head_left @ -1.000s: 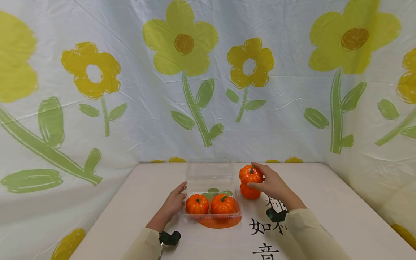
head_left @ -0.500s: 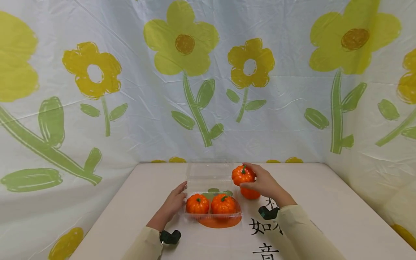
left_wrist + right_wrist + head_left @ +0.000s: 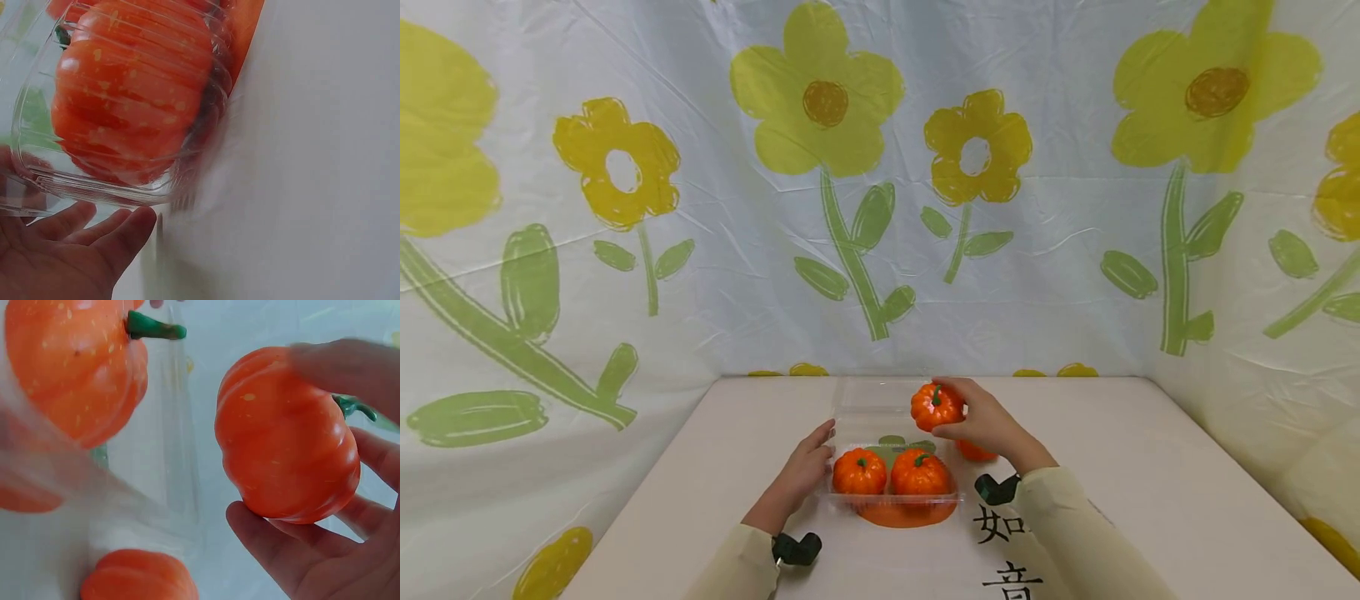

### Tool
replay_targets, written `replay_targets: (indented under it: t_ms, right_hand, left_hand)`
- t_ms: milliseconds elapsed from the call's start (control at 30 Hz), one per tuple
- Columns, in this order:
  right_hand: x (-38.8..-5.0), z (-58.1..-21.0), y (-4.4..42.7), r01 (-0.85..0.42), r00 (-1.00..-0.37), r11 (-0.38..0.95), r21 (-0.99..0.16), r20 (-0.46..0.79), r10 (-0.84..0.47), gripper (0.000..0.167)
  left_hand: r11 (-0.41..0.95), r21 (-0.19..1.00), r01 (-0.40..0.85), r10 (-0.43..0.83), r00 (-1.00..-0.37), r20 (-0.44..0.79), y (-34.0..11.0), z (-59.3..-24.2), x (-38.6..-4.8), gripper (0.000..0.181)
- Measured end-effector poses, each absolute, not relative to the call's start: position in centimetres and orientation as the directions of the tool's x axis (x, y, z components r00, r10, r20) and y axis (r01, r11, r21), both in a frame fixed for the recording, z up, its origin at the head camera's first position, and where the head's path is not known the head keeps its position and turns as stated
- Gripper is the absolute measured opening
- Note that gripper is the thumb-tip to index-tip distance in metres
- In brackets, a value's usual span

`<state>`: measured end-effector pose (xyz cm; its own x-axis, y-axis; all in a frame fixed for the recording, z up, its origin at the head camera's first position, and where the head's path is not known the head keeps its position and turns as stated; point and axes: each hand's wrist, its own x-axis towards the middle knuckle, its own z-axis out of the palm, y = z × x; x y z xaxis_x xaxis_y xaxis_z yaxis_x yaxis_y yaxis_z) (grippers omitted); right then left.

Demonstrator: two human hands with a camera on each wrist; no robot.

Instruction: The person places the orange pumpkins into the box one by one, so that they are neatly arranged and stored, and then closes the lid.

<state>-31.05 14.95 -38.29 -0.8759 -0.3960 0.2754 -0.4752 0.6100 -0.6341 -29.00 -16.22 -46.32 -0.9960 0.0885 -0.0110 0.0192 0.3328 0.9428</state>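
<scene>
A clear plastic clamshell box [image 3: 895, 500] lies on the table with its lid [image 3: 874, 395] tipped back. Side by side in its front half are two small orange pumpkins, one on the left [image 3: 859, 472] and one on the right [image 3: 921, 473]. My right hand [image 3: 988, 419] grips another pumpkin [image 3: 934, 407] between thumb and fingers, above the back right part of the box. In the right wrist view this pumpkin [image 3: 287, 437] has its green stem towards the palm. My left hand [image 3: 805, 468] rests loosely extended fingers [image 3: 134, 228] against the box's left side.
Partly behind my right hand, one more pumpkin [image 3: 976, 451] stands on the white table [image 3: 700, 492] right of the box. The table cover bears printed black characters [image 3: 1000, 523] and an orange shape [image 3: 906, 513]. A flowered curtain [image 3: 1030, 333] closes off the back and sides.
My right hand has carried its pumpkin leftward, from above the pumpkin on the table to above the box. My left hand has stayed at the box's side.
</scene>
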Motion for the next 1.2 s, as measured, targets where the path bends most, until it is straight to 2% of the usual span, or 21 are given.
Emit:
replay_targets:
  t_ms: [267, 767, 1000, 1200]
  right_hand:
    - [-31.0, -38.1, 13.6, -0.525, -0.843, 0.594, -0.609, 0.278, -0.459, 0.057]
    - [-31.2, -38.4, 11.4, -0.521, -0.840, 0.590, -0.616, 0.250, -0.481, 0.058]
    - [-31.3, -38.4, 10.0, -0.476, -0.851, 0.571, -0.669, 0.189, -0.489, 0.060]
    - [-31.7, -38.4, 8.9, -0.528, -0.827, 0.594, -0.607, 0.209, -0.522, 0.057]
  left_hand:
    - [0.336, 0.942, 0.024, 0.085, -0.996, -0.005, -16.2, -46.2, -28.8, 0.056]
    - [0.351, 0.936, 0.030, 0.079, -0.997, 0.003, -16.6, -45.9, -28.6, 0.055]
    - [0.355, 0.935, 0.016, 0.077, -0.997, -0.012, -16.6, -46.0, -28.5, 0.055]
    - [0.350, 0.937, 0.019, 0.079, -0.997, -0.009, -16.7, -46.1, -28.6, 0.054]
